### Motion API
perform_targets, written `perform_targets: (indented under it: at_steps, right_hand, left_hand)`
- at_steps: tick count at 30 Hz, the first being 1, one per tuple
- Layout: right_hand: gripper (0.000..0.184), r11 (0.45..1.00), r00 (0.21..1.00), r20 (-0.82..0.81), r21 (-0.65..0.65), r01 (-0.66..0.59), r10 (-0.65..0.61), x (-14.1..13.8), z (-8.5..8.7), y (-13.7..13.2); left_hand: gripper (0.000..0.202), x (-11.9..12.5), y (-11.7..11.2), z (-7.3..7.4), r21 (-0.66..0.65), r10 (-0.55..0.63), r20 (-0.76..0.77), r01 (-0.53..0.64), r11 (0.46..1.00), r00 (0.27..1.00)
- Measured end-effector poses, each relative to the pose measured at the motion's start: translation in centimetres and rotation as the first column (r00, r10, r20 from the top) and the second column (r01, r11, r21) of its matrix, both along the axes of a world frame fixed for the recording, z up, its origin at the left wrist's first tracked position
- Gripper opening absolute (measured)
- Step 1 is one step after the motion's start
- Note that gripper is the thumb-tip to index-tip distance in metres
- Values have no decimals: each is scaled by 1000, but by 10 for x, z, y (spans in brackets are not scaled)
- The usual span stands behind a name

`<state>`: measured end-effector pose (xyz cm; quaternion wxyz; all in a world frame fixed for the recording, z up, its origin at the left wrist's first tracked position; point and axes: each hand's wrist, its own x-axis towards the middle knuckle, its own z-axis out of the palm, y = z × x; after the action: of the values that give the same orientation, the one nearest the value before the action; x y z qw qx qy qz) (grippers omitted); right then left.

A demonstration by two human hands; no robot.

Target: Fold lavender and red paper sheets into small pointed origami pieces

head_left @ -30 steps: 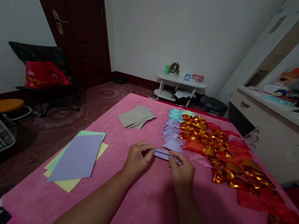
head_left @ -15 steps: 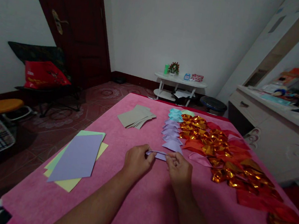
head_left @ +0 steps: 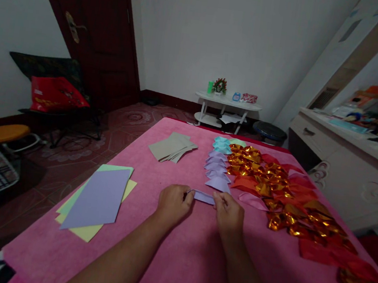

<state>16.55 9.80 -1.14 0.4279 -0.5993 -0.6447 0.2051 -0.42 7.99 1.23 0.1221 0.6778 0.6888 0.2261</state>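
A narrow folded strip of purple paper stretches between my hands, just above the pink table cover. My left hand is closed on the strip's left end, thumb on the near side. At the other end, my right hand pinches it between thumb and fingers. Just beyond the strip stands a column of folded purple paper pieces, with folded light-blue pieces behind them. To the left lie flat sheets, a purple sheet on top of green and yellow ones.
Grey paper sheets lie fanned at the table's far left. Shiny gold folded pieces and red folded pieces cover the right side. Beyond are a small white table, a dark stool and, at right, a cabinet.
The purple strip has gone from bowed with a raised edge to flatter and straighter. My right hand has shifted very slightly right; the left hand stays nearly in place.
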Motion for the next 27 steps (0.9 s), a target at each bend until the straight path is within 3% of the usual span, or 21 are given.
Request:
perform_targets:
  at_steps: [3,7,10,17,22,25,27]
  right_hand:
    - [35,999,999,-5,-34,32,-32,-1,1,0]
    - [31,992,985,162,-98,78,-61,-2,3,1]
    - [31,990,966,240,-73,122,-102,-3,4,-1]
    - [35,990,968,211,-25,142,-133,-5,10,-9]
    - [41,961,859,493,-141,237,-139,-12,18,-11]
    - [43,973,822,550,-69,219,-146,-15,13,-13]
    - [47,990,827,550,-1,140,-116,-16,7,-14]
  left_hand:
    - [40,0,0,1,-19,4,-26,-4,1000,1000]
    - [40,0,1,0,-31,-26,-72,24,999,997]
    - [41,1,0,0,-27,-43,-117,40,999,992]
    - [60,5,-2,4,-35,-48,-162,43,998,986]
    - [60,5,-3,3,-30,-49,-180,44,999,982]
    - [62,5,-2,3,-44,-7,-176,-1,999,984]
    - [65,5,-2,4,-53,34,-178,-44,998,983]
